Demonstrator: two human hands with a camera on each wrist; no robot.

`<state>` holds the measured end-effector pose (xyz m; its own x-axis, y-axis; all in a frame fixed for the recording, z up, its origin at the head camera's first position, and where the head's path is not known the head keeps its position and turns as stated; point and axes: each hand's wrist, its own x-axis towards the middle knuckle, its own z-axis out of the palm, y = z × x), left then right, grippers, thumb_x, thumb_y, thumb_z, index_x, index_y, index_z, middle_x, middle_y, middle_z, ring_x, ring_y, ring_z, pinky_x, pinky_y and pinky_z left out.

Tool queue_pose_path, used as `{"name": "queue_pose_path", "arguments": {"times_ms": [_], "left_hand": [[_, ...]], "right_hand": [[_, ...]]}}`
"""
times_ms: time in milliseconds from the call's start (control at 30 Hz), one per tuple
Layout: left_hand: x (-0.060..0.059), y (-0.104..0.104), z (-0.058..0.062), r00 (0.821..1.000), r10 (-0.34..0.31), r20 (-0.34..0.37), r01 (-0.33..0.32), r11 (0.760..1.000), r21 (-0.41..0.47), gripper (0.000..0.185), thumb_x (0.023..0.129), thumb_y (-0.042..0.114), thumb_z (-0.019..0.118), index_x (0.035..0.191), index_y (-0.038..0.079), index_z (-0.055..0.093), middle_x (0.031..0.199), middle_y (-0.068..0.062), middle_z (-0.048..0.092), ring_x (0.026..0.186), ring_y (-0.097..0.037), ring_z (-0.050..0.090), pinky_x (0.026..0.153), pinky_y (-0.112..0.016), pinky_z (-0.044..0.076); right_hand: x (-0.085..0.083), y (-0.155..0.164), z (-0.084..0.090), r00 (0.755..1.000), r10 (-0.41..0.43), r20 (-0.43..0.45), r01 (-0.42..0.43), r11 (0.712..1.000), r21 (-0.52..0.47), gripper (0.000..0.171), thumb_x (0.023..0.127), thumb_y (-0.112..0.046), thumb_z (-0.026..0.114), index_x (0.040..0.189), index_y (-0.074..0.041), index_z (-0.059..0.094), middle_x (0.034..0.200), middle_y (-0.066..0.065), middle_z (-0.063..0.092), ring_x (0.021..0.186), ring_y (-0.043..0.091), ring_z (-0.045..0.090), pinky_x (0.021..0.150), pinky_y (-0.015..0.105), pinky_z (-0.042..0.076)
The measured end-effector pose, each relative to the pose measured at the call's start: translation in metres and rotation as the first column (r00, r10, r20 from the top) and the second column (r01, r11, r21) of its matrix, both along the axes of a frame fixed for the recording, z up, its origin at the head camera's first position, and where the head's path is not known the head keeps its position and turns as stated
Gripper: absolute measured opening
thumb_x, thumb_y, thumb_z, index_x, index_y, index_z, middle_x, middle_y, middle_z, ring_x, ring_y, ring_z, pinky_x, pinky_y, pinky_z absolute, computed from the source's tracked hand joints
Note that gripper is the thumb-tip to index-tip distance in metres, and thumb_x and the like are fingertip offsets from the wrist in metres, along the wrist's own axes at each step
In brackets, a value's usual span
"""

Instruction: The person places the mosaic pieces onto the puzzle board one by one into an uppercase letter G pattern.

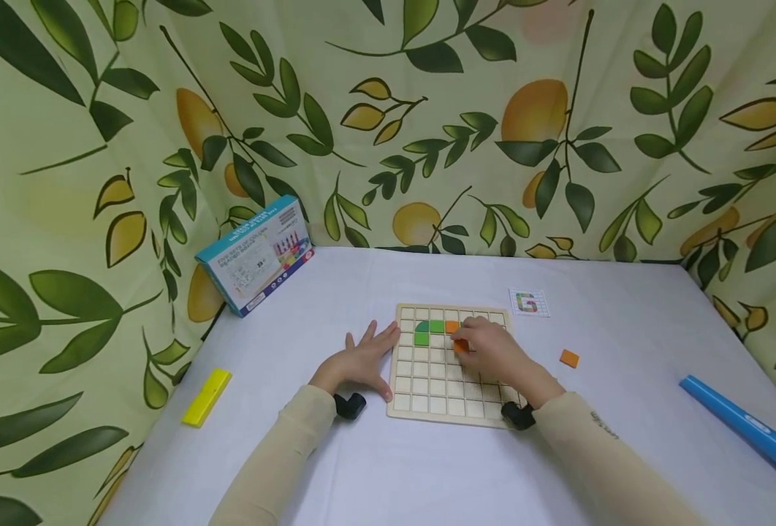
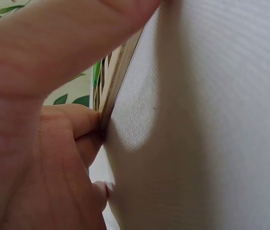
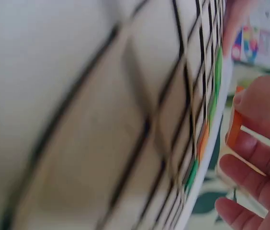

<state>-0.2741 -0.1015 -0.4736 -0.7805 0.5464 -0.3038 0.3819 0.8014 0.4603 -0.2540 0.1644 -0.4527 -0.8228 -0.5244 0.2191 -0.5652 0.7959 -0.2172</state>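
Surface: white table (image 1: 427,467), leaf-and-lemon curtain (image 1: 427,109) behind.
Board: wooden grid board (image 1: 427,394) before me.
Left hand (image 1: 362,361): flat, fingers spread, against the board's edge.
Right hand (image 1: 493,351): pinching an orange tile (image 1: 461,346) over the board.
Right wrist view only: the tile (image 3: 234,129) held edge-on between fingertips.

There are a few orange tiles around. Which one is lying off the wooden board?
The orange tile lying alone on the white table, right of the grid board. Another orange tile sits in the board's top rows, and the right hand pinches a third.
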Motion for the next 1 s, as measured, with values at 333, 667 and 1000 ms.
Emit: {"name": "queue_pose_path", "arguments": {"times_ms": [333, 667, 1000], "left_hand": [[0.000, 0.002, 0.000, 1.000, -0.008, -0.001, 0.008, 1.000, -0.003, 0.127, 0.051, 0.047, 0.085, 0.150, 0.021, 0.009, 0.155, 0.007, -0.001, 0.139, -0.027, -0.015, 0.100, -0.066, -0.009], [0.002, 0.001, 0.004, 1.000, -0.008, 0.007, 0.008, 1.000, 0.005, 0.126, 0.052, 0.044, 0.086, 0.150, 0.020, 0.010, 0.155, 0.007, -0.001, 0.139, -0.027, -0.015, 0.099, -0.067, -0.010], [0.000, 0.000, 0.001, 1.000, -0.008, -0.004, 0.008, 1.000, -0.005, 0.127, 0.051, 0.046, 0.085, 0.150, 0.020, 0.010, 0.155, 0.007, -0.001, 0.139, -0.027, -0.014, 0.099, -0.068, -0.009]], "right_hand": [[-0.005, -0.048, -0.010, 0.999, 0.038, 0.013, -0.038, 0.999, 0.001, 0.018, 0.075, -0.010, 0.072, 0.093, -0.010, 0.070, 0.085, -0.001, 0.062, 0.074, 0.013, 0.055, 0.068, 0.028, 0.048], [-0.009, -0.062, -0.013, 0.998, 0.056, 0.008, -0.056, 0.998, 0.042, 0.011, 0.076, -0.014, 0.074, 0.086, -0.014, 0.069, 0.083, -0.004, 0.060, 0.076, 0.012, 0.056, 0.070, 0.027, 0.049], [-0.009, -0.062, -0.004, 0.996, 0.057, 0.064, -0.060, 0.997, 0.054, 0.015, 0.078, -0.016, 0.073, 0.092, -0.014, 0.071, 0.090, -0.003, 0.061, 0.080, 0.013, 0.056, 0.071, 0.028, 0.049]]}}
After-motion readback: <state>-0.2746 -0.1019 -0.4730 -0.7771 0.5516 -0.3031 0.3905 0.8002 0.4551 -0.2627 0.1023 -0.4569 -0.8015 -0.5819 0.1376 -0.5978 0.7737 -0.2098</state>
